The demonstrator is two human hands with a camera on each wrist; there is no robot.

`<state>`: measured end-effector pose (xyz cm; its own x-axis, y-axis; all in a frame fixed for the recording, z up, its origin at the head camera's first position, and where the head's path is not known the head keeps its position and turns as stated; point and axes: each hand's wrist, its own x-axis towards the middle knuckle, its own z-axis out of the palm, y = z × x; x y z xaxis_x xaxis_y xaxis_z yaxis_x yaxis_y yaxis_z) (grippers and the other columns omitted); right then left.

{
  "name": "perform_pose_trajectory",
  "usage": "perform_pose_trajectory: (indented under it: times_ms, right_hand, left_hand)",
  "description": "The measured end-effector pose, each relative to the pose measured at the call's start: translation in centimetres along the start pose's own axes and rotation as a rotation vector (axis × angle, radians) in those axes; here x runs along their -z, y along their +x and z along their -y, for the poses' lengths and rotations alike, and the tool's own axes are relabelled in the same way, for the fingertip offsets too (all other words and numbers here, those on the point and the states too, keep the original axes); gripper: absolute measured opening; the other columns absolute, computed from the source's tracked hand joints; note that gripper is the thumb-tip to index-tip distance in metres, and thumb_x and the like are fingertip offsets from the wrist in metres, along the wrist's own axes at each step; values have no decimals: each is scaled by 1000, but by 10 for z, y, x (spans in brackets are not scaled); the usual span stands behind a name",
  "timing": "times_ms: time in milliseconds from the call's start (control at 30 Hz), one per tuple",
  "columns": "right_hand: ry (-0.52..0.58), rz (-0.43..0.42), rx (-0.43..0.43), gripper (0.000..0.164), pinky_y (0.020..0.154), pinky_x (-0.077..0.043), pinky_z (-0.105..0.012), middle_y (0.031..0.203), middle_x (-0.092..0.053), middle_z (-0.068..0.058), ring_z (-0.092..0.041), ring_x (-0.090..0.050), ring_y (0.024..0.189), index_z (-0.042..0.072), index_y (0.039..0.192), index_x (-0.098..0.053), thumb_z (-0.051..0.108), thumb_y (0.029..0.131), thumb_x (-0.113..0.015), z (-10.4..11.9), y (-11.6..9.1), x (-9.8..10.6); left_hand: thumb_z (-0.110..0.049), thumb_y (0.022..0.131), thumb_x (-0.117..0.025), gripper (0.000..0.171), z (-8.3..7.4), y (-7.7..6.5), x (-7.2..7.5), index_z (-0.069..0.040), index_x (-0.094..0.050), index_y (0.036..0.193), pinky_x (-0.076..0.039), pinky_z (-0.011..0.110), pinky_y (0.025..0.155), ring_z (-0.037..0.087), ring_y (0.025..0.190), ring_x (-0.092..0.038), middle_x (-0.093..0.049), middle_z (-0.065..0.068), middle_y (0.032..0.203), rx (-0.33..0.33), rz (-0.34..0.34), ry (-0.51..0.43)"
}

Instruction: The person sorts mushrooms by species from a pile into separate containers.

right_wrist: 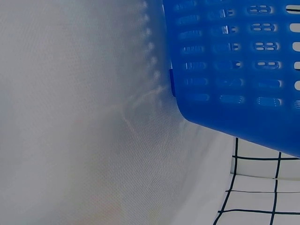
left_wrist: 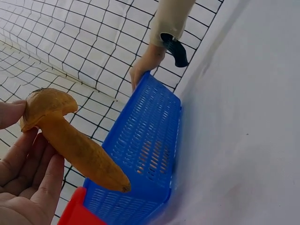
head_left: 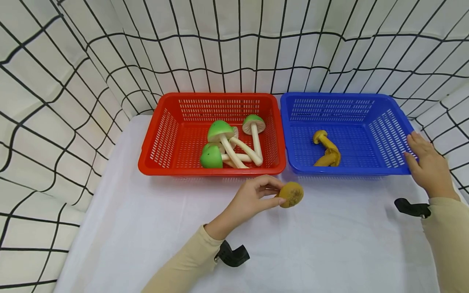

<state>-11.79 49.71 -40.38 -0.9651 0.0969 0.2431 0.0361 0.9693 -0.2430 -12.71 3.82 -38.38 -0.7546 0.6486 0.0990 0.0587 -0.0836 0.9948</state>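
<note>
My left hand (head_left: pixel 253 197) pinches a yellow-brown mushroom (head_left: pixel 292 194) by its cap, above the white cloth in front of the baskets. The left wrist view shows the thumb and fingertips on the cap, with the thick mushroom stem (left_wrist: pixel 84 152) pointing away from the palm. My right hand (head_left: pixel 430 165) rests on the right rim of the blue basket (head_left: pixel 348 170), fingers fairly straight; it does not show in the right wrist view. Inside that basket lie yellow mushrooms (head_left: pixel 331 148), partly hidden by the front rim.
Left of the blue basket stands a red basket (head_left: pixel 212 171) holding several green-capped mushrooms (head_left: pixel 220 131) with white stems. White cloth (head_left: pixel 311 248) covers the table. Black-gridded white curtain (head_left: pixel 227 53) surrounds the back and sides.
</note>
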Motion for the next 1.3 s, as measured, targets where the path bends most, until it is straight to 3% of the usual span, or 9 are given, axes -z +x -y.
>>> perform_pose_trajectory:
  times_ms: [267,767,967,1067,1200,1300]
  right_hand:
    - [5,3,0,54,114,-6,-37,150,-21,-23,-29,-12,142,-5,145,-23,19,97,-32,2,0,1]
    - [-11,16,-14,54,114,-5,-38,151,-19,-22,-30,-12,142,-5,145,-21,19,98,-31,2,0,1]
    - [-18,14,-18,54,114,-5,-38,150,-20,-23,-29,-11,142,-6,145,-22,19,98,-32,0,-3,1]
    - [-17,7,-7,54,114,-6,-38,149,-21,-24,-30,-13,142,-6,144,-23,19,98,-33,-1,-3,1]
    - [0,-6,23,53,114,-6,-36,149,-22,-24,-30,-15,141,-7,144,-24,18,98,-34,-2,0,-1]
    - [0,-15,22,53,114,-6,-35,149,-23,-23,-29,-15,142,-7,143,-25,19,98,-34,-1,-1,-1]
  left_hand:
    - [7,82,-66,31,-12,2,7,11,-58,112,-50,33,88,23,103,-62,-60,18,111,79,-6,-120]
    - [4,84,-65,31,-24,14,7,8,-57,115,-50,33,88,21,101,-63,-62,18,111,103,-11,-150]
    - [-3,85,-67,31,-23,29,5,3,-60,115,-48,26,85,17,98,-63,-65,11,108,144,-38,-135]
    - [-2,86,-65,30,-20,41,4,5,-60,114,-47,26,85,14,94,-62,-66,8,103,165,-92,-196]
    - [1,88,-60,28,-20,53,5,7,-57,115,-45,34,95,12,91,-60,-64,3,98,170,-179,-335]
    - [0,89,-59,27,-22,61,6,7,-56,116,-41,39,100,13,92,-59,-62,3,99,162,-188,-398]
